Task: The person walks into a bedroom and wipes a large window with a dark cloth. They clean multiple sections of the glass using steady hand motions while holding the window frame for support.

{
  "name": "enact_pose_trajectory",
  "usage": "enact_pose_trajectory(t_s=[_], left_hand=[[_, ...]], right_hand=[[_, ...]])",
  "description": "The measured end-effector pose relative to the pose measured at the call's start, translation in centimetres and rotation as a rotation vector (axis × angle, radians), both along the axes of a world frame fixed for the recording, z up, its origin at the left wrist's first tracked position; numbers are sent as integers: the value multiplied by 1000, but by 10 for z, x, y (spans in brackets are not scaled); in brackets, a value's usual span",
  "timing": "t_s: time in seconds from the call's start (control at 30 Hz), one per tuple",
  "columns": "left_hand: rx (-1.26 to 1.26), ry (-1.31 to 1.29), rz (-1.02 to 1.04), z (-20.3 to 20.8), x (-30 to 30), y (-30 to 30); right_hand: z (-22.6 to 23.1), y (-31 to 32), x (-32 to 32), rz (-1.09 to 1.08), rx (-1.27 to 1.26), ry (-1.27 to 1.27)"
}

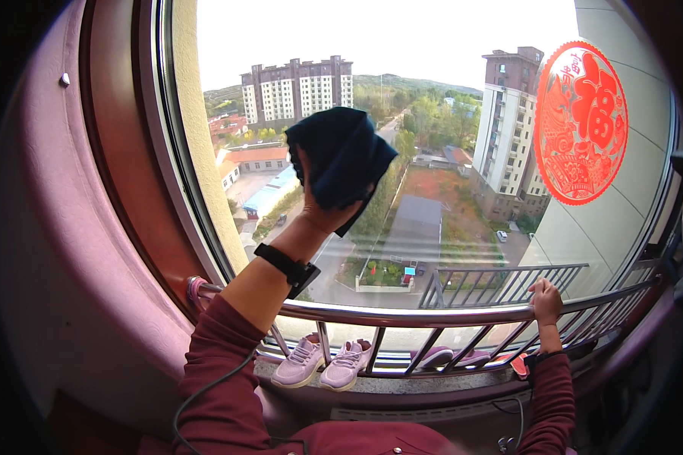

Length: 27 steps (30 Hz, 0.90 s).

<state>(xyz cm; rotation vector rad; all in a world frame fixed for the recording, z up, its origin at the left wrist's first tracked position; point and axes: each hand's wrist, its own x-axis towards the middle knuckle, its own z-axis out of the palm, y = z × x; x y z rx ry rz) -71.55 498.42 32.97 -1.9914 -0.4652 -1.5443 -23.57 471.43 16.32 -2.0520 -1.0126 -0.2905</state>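
Dark navy cloth [341,155] is up in front of the window glass [463,30], just left of the middle of the frame, and the left hand [328,211] has hold of it. Looks folded over and bunched into a thick pad, I'd guess so there's fabric rather than bare fingers facing the pane. Can't tell whether it's actually touching the glass from this angle.

The right hand [546,302] is over at the right of the frame on the metal handrail [406,317]. My read is that it's there for balance, since the other arm is stretched well up and out past the rail.

Shoes are a different story: a pair of lilac sneakers [300,364] sits side by side on the stone ledge [413,385] at lower centre, toes toward the camera, probably parked there to be out of the way or to air. The red paper-cut decal [582,121] at upper right is well apart from the cloth.

Now the hands. Left one is grasping the cloth, but fabric hides most of it; only a bit of finger or thumb shows along the cloth's left edge, so how spread the fingers are, no idea. Black wristband [284,267] just below. Right one is clenched around the handrail, fingers curled over the top, nothing else in it.
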Motion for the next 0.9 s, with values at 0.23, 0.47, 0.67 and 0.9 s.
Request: enact_pose_trajectory(t_s=[0.23,0.47,0.67,0.9], left_hand=[[-1372,-2,-1992,14,135,-70],[196,575,-6,10,128,-71],[36,598,-32,-3,-4,-17],[43,537,251,7,-148,18]], right_hand=[[2,-2,-3,4,11,-3],[-1,-1,3,36,37,-3],[-2,-1,3,32,44,25],[0,-2,2,26,34,-13]])
